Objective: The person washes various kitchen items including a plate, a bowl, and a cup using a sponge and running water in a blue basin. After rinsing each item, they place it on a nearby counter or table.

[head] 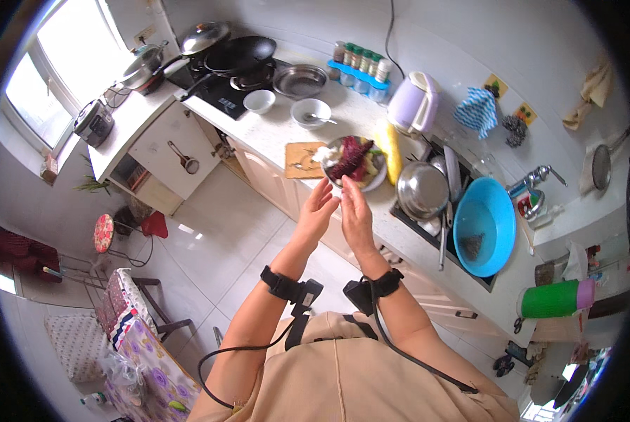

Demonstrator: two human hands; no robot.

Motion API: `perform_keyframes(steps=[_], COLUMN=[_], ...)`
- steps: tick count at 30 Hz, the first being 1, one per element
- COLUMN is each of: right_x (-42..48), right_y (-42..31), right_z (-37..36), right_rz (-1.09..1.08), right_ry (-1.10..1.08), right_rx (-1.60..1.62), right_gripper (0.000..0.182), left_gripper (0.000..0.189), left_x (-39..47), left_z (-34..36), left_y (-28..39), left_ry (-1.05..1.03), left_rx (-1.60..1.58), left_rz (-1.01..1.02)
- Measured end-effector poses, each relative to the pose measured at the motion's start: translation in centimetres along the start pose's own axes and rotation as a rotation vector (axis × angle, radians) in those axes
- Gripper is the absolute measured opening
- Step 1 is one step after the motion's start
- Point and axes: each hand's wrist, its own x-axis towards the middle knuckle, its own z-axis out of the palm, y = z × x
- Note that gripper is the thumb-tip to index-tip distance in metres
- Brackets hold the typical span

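My left hand point(318, 210) and my right hand point(356, 211) are raised close together at the counter's front edge, palms facing, fingers extended, with nothing seen between them. Just beyond the fingertips stands a metal bowl point(379, 178) heaped with dark red and pale cut food point(353, 158). To its left lies a wooden cutting board point(297, 160) with a few scraps on it. A long yellow object point(389, 150) lies on the bowl's right side. Behind the board are a white bowl point(311, 112) with a spoon in it and a smaller white bowl point(259, 101).
A black wok point(241, 54) and steel pan point(300, 81) stand at the back left. Behind the bowl are a spice rack point(358, 77) and lilac kettle point(413, 102). An upturned steel pot point(423, 191) and blue basin of water point(485, 227) occupy the sink area.
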Motion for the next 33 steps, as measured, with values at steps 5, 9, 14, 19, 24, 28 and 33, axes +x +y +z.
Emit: perform_keyframes(steps=[5, 9, 14, 19, 24, 28, 33], right_x=[1.2, 3.3, 7.4, 13.3, 18.9, 23.0, 26.0], right_y=[-0.8, -0.3, 1.1, 3.8, 6.5, 9.1, 12.1], right_z=[7.1, 11.0, 15.0, 19.4, 22.6, 24.1, 25.0], right_rz=[0.028, -0.012, -0.004, -0.051, -0.045, -0.074, 0.022], right_ry=[-0.069, -0.087, -0.12, -0.075, -0.08, -0.057, -0.028], right_rx=[-0.04, -0.017, -0.065, -0.075, -0.071, -0.138, -0.164], right_gripper=[0.035, 0.036, 0.035, 0.035, 0.035, 0.035, 0.035], left_gripper=[0.059, 0.056, 0.062, 0.063, 0.064, 0.061, 0.063], left_x=[0.8, 2.2, 6.7, 12.8, 18.8, 22.8, 27.7], left_z=[-7.4, -11.2, -15.4, -18.2, -21.6, -24.0, -26.9], left_y=[2.7, 3.9, 4.6, 6.7, 7.1, 6.6, 5.7], left_ry=[0.055, 0.12, 0.166, 0.196, 0.226, 0.257, 0.248], left_rx=[-0.049, -0.02, -0.008, 0.095, 0.114, 0.141, 0.13], left_rz=[0.004, 0.01, -0.035, -0.043, -0.09, -0.115, -0.214])
